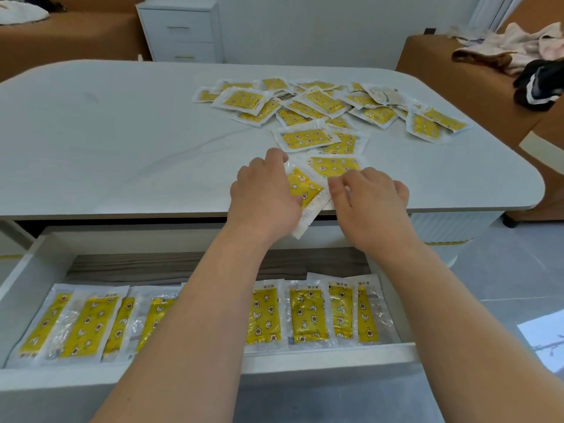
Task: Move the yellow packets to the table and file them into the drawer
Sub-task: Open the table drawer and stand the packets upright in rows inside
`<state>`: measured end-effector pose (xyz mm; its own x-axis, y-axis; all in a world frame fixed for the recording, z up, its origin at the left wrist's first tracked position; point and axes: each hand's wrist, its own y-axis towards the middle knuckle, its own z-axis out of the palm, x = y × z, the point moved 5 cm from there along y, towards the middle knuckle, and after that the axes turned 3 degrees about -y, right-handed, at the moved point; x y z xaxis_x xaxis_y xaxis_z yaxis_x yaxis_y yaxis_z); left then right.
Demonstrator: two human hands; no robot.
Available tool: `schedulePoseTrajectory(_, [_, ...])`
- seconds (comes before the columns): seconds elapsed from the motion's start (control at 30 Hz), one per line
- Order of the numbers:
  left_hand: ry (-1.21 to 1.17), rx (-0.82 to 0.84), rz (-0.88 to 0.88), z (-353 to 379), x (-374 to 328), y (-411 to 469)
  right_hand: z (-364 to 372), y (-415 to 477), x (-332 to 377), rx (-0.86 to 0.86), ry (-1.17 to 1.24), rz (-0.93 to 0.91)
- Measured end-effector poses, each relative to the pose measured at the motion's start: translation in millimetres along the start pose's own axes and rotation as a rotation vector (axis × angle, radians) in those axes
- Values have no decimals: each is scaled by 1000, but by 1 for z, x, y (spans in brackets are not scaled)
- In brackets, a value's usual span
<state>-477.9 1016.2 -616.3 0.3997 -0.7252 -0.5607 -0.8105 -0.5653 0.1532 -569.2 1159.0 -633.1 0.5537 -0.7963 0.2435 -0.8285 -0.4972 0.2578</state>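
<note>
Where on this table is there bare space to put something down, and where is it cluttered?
The table is bare across its left half, from its left edge to the packet heap. A smaller patch lies at the near right corner, between the right hand and the table's edge. Crowded: the far right under the heap, and the packet row in the drawer.

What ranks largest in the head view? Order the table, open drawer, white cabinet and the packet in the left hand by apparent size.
1. table
2. drawer, nearer the camera, so flattered
3. white cabinet, far off
4. packet gripped by the left hand
</note>
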Motion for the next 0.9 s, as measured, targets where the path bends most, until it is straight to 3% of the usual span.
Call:
schedulePoseTrajectory(0.07, [-35, 48, -41, -3, 5, 1, -3, 0, -1, -46, 51, 49])
schedulePoseTrajectory(0.2, [-189, 82, -106, -13, 11, -2, 8, -3, 2, 37, -12, -28])
schedulePoseTrajectory(0.33, [-307, 77, -114, -23, 14, -6, -3, 1, -3, -99, 45, 99])
schedulePoseTrajectory(0.43, [-310, 70, -124, -29, 16, -6, 4, -3, -11, -18, -49, 227])
schedulePoseTrajectory(0.53, [-297, 101, -129, -36, 17, -5, 3, -1, -13, 52, 4, 256])
schedulePoseTrajectory(0.9, [-36, 666, -45, -36, -1, -30, -32, -2, -9, 8, 477, 198])
